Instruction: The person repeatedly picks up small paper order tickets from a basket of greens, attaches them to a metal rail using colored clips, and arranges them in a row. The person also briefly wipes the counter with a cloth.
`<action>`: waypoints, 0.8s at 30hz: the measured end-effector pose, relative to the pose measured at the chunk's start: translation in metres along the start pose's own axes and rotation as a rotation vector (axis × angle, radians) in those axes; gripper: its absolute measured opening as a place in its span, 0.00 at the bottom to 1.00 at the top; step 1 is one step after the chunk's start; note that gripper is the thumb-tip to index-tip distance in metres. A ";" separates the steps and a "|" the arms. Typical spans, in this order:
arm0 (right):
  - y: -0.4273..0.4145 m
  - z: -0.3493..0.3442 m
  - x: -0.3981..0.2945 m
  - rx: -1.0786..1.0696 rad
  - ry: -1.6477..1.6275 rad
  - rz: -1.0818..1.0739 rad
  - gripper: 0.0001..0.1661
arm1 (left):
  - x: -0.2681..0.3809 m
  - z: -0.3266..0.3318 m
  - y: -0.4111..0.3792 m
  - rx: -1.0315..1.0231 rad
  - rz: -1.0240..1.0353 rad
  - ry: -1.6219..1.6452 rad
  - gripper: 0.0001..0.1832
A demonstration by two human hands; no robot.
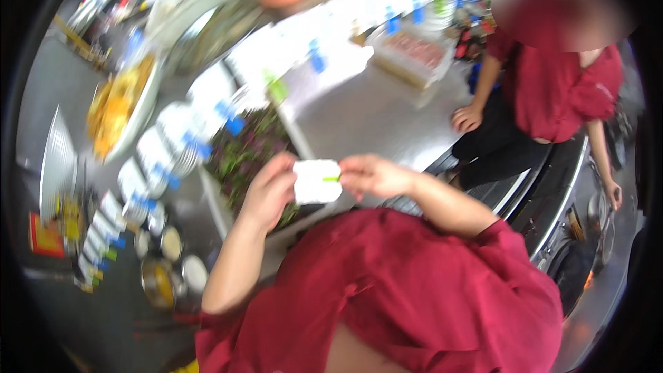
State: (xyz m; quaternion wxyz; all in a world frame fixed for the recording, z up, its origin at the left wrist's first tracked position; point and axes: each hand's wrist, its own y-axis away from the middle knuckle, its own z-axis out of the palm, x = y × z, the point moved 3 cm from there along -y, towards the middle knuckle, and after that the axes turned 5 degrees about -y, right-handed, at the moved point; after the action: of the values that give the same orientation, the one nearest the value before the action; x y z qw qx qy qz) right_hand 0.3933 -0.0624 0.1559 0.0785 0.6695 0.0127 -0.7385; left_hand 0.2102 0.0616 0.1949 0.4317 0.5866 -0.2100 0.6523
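Between my two hands, in front of my red shirt, is a small white piece that looks like a paper slip (314, 181), with a green mark or strip at its right edge. The fingers of my left hand (273, 191) pinch its left edge. My right hand (375, 176) grips the right edge near the green strip. Below and beyond my left hand stands a white tray (293, 129) of dark green and purple leaves (248, 150). The picture is blurred, so the slip's surface cannot be read.
White containers (173, 124) with blue clips line the steel counter (357, 109). A clear tub of pinkish food (414, 52) stands beyond. A co-worker (549, 88) in red is at the right, near a stove with a wok (570, 269) and flame. Pots (157, 282) are lower left.
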 end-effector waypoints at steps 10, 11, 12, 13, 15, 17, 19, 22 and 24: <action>0.112 -0.347 -0.060 0.721 -0.524 -0.672 0.13 | -0.052 0.062 -0.051 0.086 -0.248 -0.263 0.06; 0.117 -0.379 -0.072 0.711 -0.494 -0.719 0.13 | -0.058 0.067 -0.055 0.108 -0.273 -0.279 0.06; 0.117 -0.401 -0.087 0.629 -0.558 -0.770 0.11 | -0.060 0.074 -0.056 0.127 -0.299 -0.275 0.06; 0.118 -0.420 -0.097 0.625 -0.611 -0.793 0.10 | -0.064 0.080 -0.058 0.135 -0.311 -0.274 0.06; 0.108 -0.456 -0.106 0.600 -0.626 -0.788 0.10 | -0.072 0.088 -0.062 0.161 -0.334 -0.266 0.06; 0.096 -0.481 -0.107 0.598 -0.631 -0.795 0.10 | -0.074 0.095 -0.063 0.159 -0.343 -0.305 0.07; 0.081 -0.493 -0.106 0.586 -0.626 -0.784 0.10 | -0.081 0.098 -0.061 0.175 -0.364 -0.319 0.07; 0.070 -0.503 -0.103 0.551 -0.613 -0.792 0.10 | -0.084 0.098 -0.056 0.193 -0.361 -0.363 0.08; 0.067 -0.507 -0.101 0.543 -0.630 -0.801 0.10 | -0.090 0.093 -0.050 0.203 -0.357 -0.372 0.08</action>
State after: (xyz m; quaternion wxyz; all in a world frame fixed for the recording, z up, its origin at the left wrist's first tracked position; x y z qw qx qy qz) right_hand 0.9118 -0.0561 0.2099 -0.3820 0.3562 0.0510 -0.8512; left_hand 0.2995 -0.0126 0.1187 0.4326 0.7644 -0.1126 0.4646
